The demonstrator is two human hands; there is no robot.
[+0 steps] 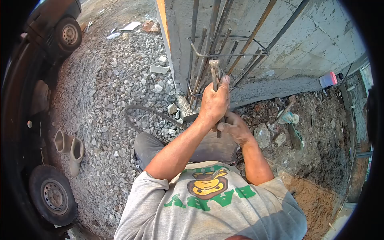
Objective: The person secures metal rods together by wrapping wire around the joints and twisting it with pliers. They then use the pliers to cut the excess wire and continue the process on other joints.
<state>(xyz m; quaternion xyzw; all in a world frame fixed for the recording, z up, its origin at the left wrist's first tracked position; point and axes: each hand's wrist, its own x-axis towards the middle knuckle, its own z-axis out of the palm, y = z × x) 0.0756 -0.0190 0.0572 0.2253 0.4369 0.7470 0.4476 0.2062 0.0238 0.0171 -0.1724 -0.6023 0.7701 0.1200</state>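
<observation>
My left hand is closed around a long metal tool with a blunt, squarish head. The tool's head points up against the rebar cage, and its exact kind is unclear. Below, my right hand is closed near the tool's lower end, its thumb against the shaft and the other fingers partly hidden. Vertical rebar rods rise beside the concrete wall. Around them runs a bent steel stirrup, just beyond the tool's head.
A grey concrete wall stands ahead. Gravel covers the ground at left, with a curved hose-like strip, rubber boots and a dark vehicle's wheel. At right are a pink-and-white container, a plastic bag and dirt.
</observation>
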